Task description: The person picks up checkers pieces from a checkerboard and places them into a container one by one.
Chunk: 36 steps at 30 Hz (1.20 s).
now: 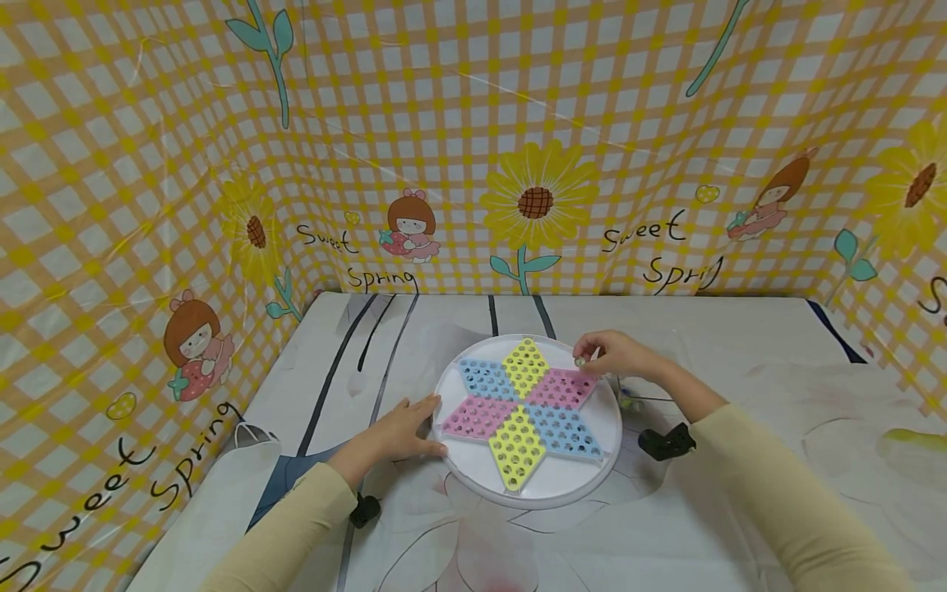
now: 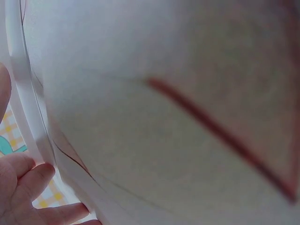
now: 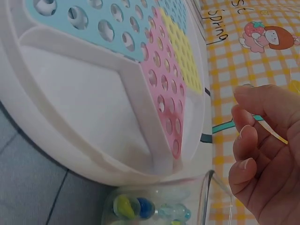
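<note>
A round white Chinese checkers board, with a star of yellow, pink and blue perforated sections, lies on the table in the head view. My left hand rests at its left rim, fingers spread and fairly straight. Above the board's upper right edge, my right hand pinches a small clear marble between thumb and fingertips, close to the outer end of the pink section. In the right wrist view the other fingers are curled loosely, and the marble is mostly hidden.
A clear container holding several colored glass marbles stands beside the board's right edge. A white cloth with dark lines covers the table. A yellow checked curtain rises behind and at both sides.
</note>
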Tool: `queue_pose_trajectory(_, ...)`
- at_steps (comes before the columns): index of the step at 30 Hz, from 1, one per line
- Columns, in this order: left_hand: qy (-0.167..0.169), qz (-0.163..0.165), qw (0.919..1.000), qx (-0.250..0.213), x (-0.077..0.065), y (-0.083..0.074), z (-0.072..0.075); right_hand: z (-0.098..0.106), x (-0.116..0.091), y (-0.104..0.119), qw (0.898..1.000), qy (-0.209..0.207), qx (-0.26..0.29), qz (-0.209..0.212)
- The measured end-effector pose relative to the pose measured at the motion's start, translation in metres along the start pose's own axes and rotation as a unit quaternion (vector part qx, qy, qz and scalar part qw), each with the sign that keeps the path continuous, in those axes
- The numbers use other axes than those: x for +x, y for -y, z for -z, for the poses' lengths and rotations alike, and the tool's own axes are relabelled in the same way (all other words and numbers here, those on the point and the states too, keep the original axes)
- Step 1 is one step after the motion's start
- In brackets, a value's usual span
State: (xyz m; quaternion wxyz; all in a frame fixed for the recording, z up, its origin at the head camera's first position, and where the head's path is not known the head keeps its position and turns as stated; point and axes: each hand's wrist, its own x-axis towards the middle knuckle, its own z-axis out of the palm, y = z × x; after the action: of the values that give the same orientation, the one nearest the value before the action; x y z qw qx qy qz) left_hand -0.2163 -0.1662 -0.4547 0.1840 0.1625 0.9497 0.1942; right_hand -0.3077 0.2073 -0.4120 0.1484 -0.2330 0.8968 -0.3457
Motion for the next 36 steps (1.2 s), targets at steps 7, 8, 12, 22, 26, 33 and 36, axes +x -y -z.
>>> queue_pose_trajectory(7, 0.0, -0.001, 1.0, 0.002, 0.0, -0.001, 0.0, 0.008, -0.009, -0.002, 1.0, 0.0, 0.0, 0.003)
queue_pose_trajectory(8, 0.001, 0.0, 1.0, 0.002, 0.0, -0.001, 0.001, 0.01, -0.01, -0.003, 1.0, -0.002, -0.001, 0.002)
queue_pose_trajectory(12, 0.001, -0.003, 1.0, 0.002, -0.001, -0.002, 0.001, 0.015, -0.016, -0.006, 1.0, -0.008, -0.007, 0.006)
queue_pose_trajectory(22, 0.001, 0.002, 1.0, 0.002, 0.0, 0.0, 0.0, 0.025, -0.027, -0.021, 1.0, -0.018, -0.006, -0.006)
queue_pose_trajectory(26, 0.002, 0.003, 1.0, -0.001, 0.0, 0.0, 0.0, 0.027, -0.032, -0.027, 1.0, -0.019, -0.006, -0.008)
queue_pose_trajectory(33, 0.0, 0.002, 1.0, -0.007, 0.0, 0.0, -0.001, 0.03, -0.042, -0.033, 1.0, -0.018, 0.0, -0.024)
queue_pose_trajectory(36, -0.001, 0.001, 1.0, -0.007, 0.0, 0.0, -0.001, 0.031, -0.045, -0.036, 0.999, -0.019, -0.004, -0.027)
